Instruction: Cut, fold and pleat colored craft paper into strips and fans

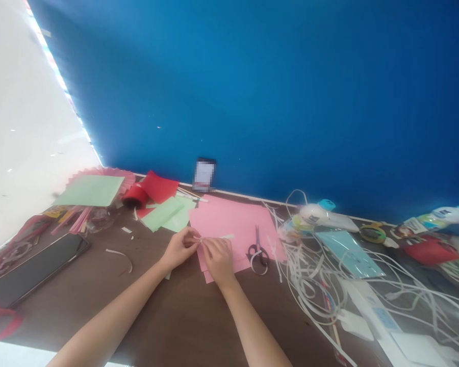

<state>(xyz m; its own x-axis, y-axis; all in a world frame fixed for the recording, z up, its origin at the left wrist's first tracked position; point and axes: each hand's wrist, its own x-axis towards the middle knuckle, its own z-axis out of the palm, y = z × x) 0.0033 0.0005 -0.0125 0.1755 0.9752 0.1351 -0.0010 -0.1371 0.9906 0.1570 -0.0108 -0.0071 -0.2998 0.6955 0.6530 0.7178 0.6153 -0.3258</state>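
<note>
The two hands work close together above the brown table (176, 318), at the near left side of the pink paper (248, 219). The left hand (180, 248) has its thumb and fingers brought together at a small pale piece (201, 239). The right hand (219, 260) meets it from the right, with its fingertips pinched at the same piece. The piece is partly hidden by the fingers, so I cannot tell its full shape. It is at the left part of the pink paper.

To the right of the right hand, scissors (257, 246) lie on this paper, with the blades pointing to the far side. On the far left of the hands there are green papers (166, 214), and behind them a red paper (161, 187) beside a red roll (136, 194). A thin white strip (124, 254) lies curved on the table, left of the left hand. Farther left, a phone (38, 267) lies flat. On the right side, many white cables (308, 285) are tangled, near a light blue packet (350, 253).
</note>
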